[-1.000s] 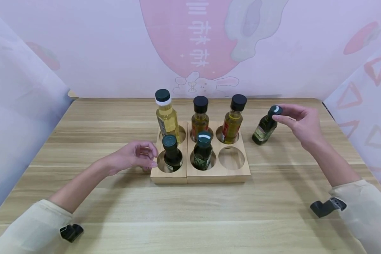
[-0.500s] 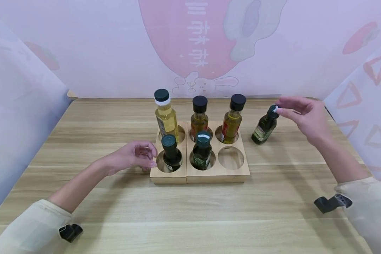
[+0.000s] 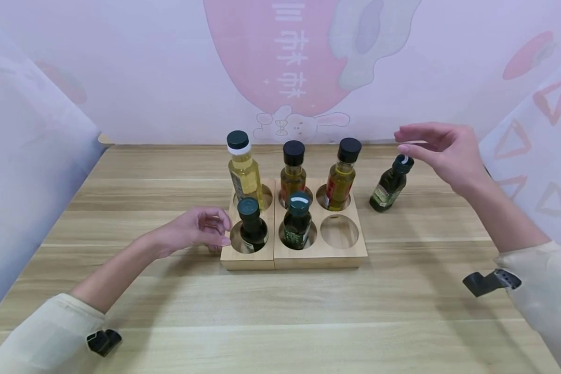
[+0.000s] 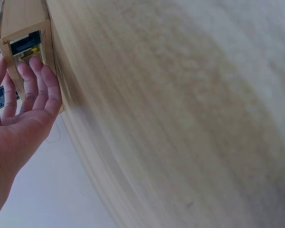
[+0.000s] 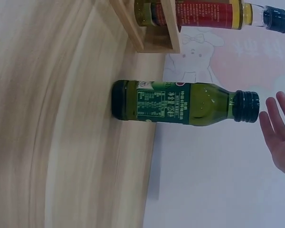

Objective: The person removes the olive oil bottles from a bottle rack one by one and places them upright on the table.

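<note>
A small dark green bottle (image 3: pixel 389 188) with a dark cap stands upright on the table, right of a wooden bottle rack (image 3: pixel 318 263). My right hand (image 3: pixel 449 150) hovers just above its cap, fingers extended and holding nothing. In the right wrist view, the fingertips are beside the cap of the green bottle (image 5: pixel 211 103). My left hand (image 3: pixel 194 232) rests at the rack's left end with loosely bent fingers. The left wrist view has its fingertips at the opening in the end of the rack (image 4: pixel 23 16).
In the rack's back row stand a pale yellow oil bottle (image 3: pixel 245 176) and two black-capped bottles, one (image 3: pixel 341 184) at the right. Two dark green bottles, one (image 3: pixel 297 228) in the middle, fill front holes. The front right hole (image 3: pixel 339 232) holds no bottle.
My right hand has let go of the green bottle's cap and risen above it, its fingers spreading. The bottle stays standing in place. My left hand has not moved.
</note>
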Available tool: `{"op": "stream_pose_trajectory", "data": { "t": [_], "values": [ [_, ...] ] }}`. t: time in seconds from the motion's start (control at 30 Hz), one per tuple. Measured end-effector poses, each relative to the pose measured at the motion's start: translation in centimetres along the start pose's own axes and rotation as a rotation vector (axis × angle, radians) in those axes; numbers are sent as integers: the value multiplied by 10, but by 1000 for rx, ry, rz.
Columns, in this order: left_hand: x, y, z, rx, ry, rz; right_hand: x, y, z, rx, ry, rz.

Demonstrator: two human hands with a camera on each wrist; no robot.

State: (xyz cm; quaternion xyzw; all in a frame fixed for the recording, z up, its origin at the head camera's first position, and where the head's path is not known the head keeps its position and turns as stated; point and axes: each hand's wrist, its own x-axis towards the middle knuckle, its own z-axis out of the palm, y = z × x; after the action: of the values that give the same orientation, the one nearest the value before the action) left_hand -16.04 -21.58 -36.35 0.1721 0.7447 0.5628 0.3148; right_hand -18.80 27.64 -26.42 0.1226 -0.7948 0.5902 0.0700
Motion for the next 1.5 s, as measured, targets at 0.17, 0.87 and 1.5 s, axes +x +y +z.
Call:
{"op": "stream_pose_trajectory", "data": {
  "t": [0.17, 0.87, 1.5],
  "values": [
    [0, -3, 0, -1, -1, 4, 3, -5, 3, -61, -67, -14],
    [2, -7, -2, 12, 1, 11, 16, -14, 32, -62, -210, -89],
    [1, -1, -1, 17, -6, 12, 22, -17, 57, -78, -252, -112]
  ]
}}
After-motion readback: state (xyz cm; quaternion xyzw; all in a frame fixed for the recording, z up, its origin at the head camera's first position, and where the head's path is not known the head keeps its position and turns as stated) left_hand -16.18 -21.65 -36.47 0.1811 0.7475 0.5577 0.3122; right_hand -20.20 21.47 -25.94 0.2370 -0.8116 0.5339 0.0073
